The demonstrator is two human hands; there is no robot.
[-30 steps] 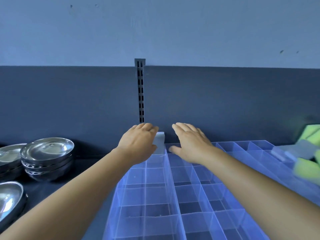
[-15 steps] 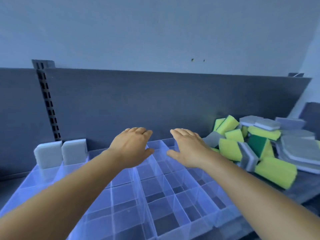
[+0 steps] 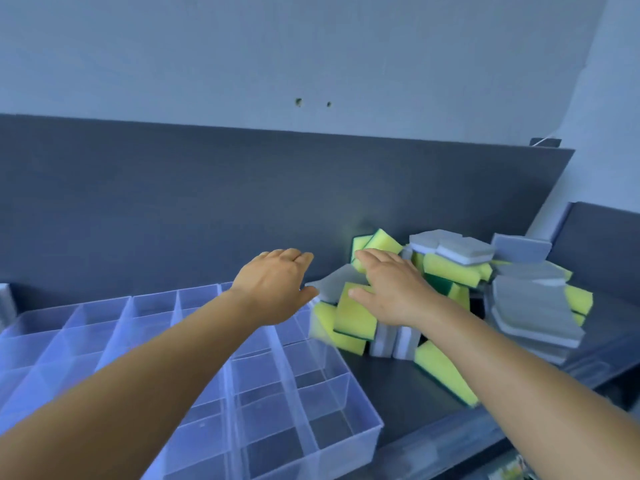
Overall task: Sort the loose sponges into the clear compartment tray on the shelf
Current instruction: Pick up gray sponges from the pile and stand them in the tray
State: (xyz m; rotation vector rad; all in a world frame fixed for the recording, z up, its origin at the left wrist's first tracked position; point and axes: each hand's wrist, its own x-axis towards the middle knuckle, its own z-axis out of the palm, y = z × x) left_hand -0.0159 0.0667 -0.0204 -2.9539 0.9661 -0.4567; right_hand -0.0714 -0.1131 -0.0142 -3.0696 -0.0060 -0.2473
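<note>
Under the right hand [image 3: 394, 292], loose sponges [image 3: 450, 271].

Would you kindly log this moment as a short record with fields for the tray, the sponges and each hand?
tray: clear compartment tray on the dark shelf; visible compartments empty
sponges: loose pile of yellow-green and grey ones, right of the tray, against the back panel
left hand: left hand open, over the tray's far right corner, holding nothing
right hand: right hand open, fingers extended over the pile; grasp not yet visible
</note>
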